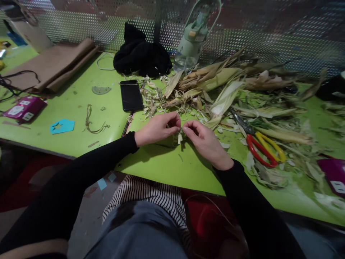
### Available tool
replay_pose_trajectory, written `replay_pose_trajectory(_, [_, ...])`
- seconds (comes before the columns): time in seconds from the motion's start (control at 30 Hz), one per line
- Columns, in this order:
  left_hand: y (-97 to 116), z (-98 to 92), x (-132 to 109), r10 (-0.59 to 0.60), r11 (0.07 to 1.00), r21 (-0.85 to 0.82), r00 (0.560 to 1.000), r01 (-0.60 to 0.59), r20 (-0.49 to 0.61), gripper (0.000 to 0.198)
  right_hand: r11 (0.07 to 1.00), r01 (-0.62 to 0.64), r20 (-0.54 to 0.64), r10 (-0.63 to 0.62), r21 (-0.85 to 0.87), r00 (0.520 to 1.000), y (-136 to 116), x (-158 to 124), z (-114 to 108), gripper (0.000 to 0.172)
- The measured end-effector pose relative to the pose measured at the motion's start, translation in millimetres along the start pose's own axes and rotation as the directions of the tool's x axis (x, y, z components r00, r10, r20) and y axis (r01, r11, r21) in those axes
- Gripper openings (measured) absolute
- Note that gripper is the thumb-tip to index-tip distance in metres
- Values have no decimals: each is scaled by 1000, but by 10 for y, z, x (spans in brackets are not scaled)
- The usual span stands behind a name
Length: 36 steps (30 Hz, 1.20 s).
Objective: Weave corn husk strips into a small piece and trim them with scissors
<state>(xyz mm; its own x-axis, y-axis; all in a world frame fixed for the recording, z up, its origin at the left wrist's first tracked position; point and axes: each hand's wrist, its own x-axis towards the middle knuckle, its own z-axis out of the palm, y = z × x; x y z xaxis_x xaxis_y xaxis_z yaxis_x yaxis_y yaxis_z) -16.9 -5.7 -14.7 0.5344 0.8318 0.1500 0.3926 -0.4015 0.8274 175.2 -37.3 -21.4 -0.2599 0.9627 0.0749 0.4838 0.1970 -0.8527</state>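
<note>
Between my two hands hangs a small pale bundle of corn husk (180, 137), with its lower end pointing toward the table's front edge. My left hand (161, 126) pinches at its top from the left, thumb and fingertips together. From the right, my right hand (202, 138) also has thumb and forefinger closed at the top of the bundle. A thin strand may lie between the fingertips, too small to make out. Just behind the hands are dried corn husks (212, 81) and shredded scraps. Scissors (265, 147) with red and yellow handles lie right of my right hand.
A black phone (131, 95) lies behind my left hand. A water bottle (191, 43) and black cloth (141, 54) stand along the perforated panel. Leftward are a twisted cord (90, 122), blue tag (61, 126), protractor (101, 89), purple packet (24, 108) and brown paper (61, 64).
</note>
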Motion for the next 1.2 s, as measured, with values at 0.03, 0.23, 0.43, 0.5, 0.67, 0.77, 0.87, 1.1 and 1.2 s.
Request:
replay_pose_trajectory(0.03, [-1, 0, -4, 8, 1000, 28, 1000, -8, 4, 3, 1000, -5, -4, 5, 2, 1000, 3, 1, 0, 21])
replay_pose_trajectory(0.23, [33, 4, -29, 39, 989, 141, 999, -39, 3, 9, 1000, -16, -9, 16, 7, 1000, 17, 3, -6, 19])
replay_pose_trajectory(0.43, [44, 15, -25, -30, 994, 107, 1000, 30, 4, 22, 999, 0, -12, 0, 40, 1000, 18, -1, 3, 22])
replay_pose_trajectory(0.5, [31, 14, -18, -39, 995, 98, 999, 38, 9, 18, 999, 1, -5, -1, 53, 1000, 9, -3, 6, 21])
replay_pose_trajectory(0.67, [18, -11, -14, -19, 993, 120, 1000, 16, 24, 12, 997, 12, 21, -13, 73, 1000, -17, -9, -15, 19])
replay_pose_trajectory(0.77, [28, -32, -18, 1, 991, 136, 1000, -3, 17, 12, 999, 10, 16, -11, 32, 1000, -30, -14, -50, 20])
replay_pose_trajectory(0.87, [37, -44, -21, 24, 988, 151, 1000, -22, -6, 12, 998, 27, -5, -27, -52, 1000, -46, -19, -87, 19])
replay_pose_trajectory(1.1, [61, -62, -26, 11, 978, 209, 1000, -12, 3, 10, 948, 81, -35, -96, -307, 995, -77, 4, -197, 15])
replay_pose_trajectory(1.2, [84, -82, -30, -4, 971, 241, 1000, 1, 12, 11, 923, 67, -64, -99, -378, 993, -89, 16, -273, 16])
